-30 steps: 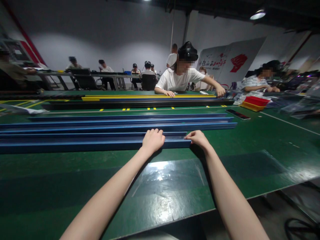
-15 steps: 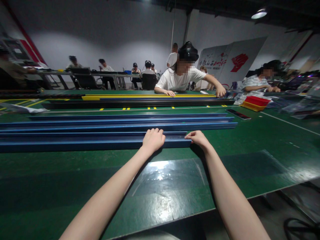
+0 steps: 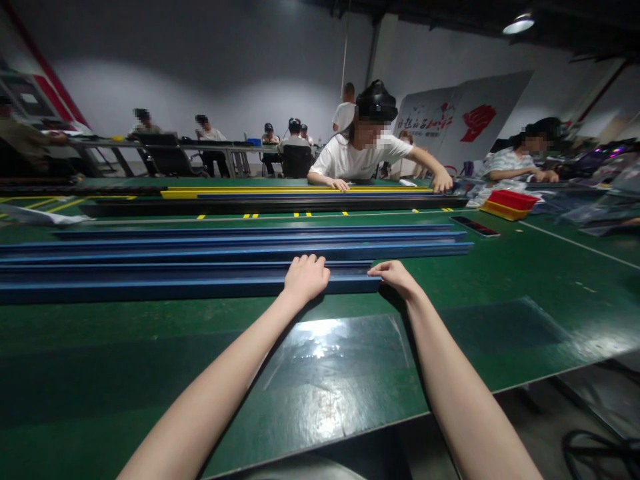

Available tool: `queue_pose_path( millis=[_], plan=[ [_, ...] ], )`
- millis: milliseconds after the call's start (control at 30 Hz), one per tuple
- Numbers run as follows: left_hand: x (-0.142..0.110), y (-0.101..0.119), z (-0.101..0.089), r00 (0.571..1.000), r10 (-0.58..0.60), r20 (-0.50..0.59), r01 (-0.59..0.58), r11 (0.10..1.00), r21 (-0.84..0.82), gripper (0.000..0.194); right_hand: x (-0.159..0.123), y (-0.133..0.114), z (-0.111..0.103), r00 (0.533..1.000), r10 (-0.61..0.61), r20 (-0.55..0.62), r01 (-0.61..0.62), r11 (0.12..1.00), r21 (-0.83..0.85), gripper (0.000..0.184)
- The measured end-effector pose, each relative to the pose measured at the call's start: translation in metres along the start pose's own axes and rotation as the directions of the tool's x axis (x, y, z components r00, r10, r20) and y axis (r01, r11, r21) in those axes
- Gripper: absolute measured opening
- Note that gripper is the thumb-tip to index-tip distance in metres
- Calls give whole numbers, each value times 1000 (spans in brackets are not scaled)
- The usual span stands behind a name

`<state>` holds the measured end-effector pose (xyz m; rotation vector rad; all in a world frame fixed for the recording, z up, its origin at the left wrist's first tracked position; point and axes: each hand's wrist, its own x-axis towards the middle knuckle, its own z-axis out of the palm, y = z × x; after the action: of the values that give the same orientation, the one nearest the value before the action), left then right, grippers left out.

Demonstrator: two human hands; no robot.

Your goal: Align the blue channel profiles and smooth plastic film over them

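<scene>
A long blue channel-shaped profile (image 3: 200, 288) lies across the green table (image 3: 210, 353) in front of me. My left hand (image 3: 307, 276) is wrapped over it a little short of its right end, fingers bent across the channel. At that right end, my right hand (image 3: 395, 276) has thumb and forefinger pinched together against the channel's inside. Whatever sits between those fingertips is too small to make out. Just behind lie more blue profiles (image 3: 420, 251), parallel to this one and touched by neither hand.
A clear plastic sheet (image 3: 345, 347) lies near the front edge. Farther back are a phone (image 3: 475, 227), a red tray (image 3: 513, 201), and black (image 3: 280, 205) and yellow profiles (image 3: 173, 193). Opposite, a co-worker (image 3: 367, 157) in a white shirt leans over the yellow profile.
The view has shifted very slightly. Both hands keep their places on the blue profile.
</scene>
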<state>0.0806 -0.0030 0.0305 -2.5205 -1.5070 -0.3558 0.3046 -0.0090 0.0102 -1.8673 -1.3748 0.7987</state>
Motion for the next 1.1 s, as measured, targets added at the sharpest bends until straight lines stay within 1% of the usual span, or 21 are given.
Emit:
queue_pose_path(
  millis=[167,333,400,467,500,567,667,733,800,867,900,933,1000,1067,1100],
  plan=[
    [0,-1,1,1000,6,-15,-6,1000,7,33,1,-3,-1,1000,19,-4,-19,999,-48,12],
    [0,-2,2,1000,13,-14,-13,1000,-5,34,0,-10,-6,999,43,-33,-48,988,-148,14],
    [0,-2,1,1000,8,-6,-8,1000,-15,34,-5,-16,-9,996,13,-86,-33,971,-236,18],
    [0,-2,0,1000,3,2,-3,1000,-25,34,-12,-24,-12,978,-95,-183,6,899,-437,21],
    [0,-2,0,1000,3,6,-3,1000,-29,34,-16,-28,-12,972,-134,-195,19,865,-502,24],
    [0,-2,0,1000,6,11,-5,999,-36,34,-23,-37,-11,967,-196,-163,71,821,-566,30],
    [2,-4,0,1000,7,22,-6,999,-46,34,-32,-49,-4,957,-287,-41,204,765,-611,33],
    [3,-6,-3,1000,22,19,-21,998,-62,33,-35,-54,3,948,-317,36,262,712,-651,36],
    [4,-8,-9,999,53,-10,-54,995,-85,32,-37,-56,11,940,-322,113,307,655,-690,37],
    [4,-9,-21,996,71,-59,-77,992,-99,30,-38,-57,18,942,-303,145,311,622,-719,40],
    [3,-10,-29,996,64,-63,-71,992,-103,29,-38,-57,21,941,-300,156,316,615,-723,41],
    [2,-10,-37,997,58,-54,-64,992,-110,29,-38,-57,23,941,-297,160,316,613,-724,42],
    [0,-11,-53,998,52,24,-48,988,-144,29,-37,-56,25,941,-296,165,319,615,-721,43],
    [-5,-11,-65,984,80,161,-50,982,-182,28,-36,-55,26,942,-292,167,318,617,-720,44],
    [-7,-10,-69,963,123,239,-74,976,-204,26,-36,-54,26,943,-289,165,316,616,-721,44]
  ],
)
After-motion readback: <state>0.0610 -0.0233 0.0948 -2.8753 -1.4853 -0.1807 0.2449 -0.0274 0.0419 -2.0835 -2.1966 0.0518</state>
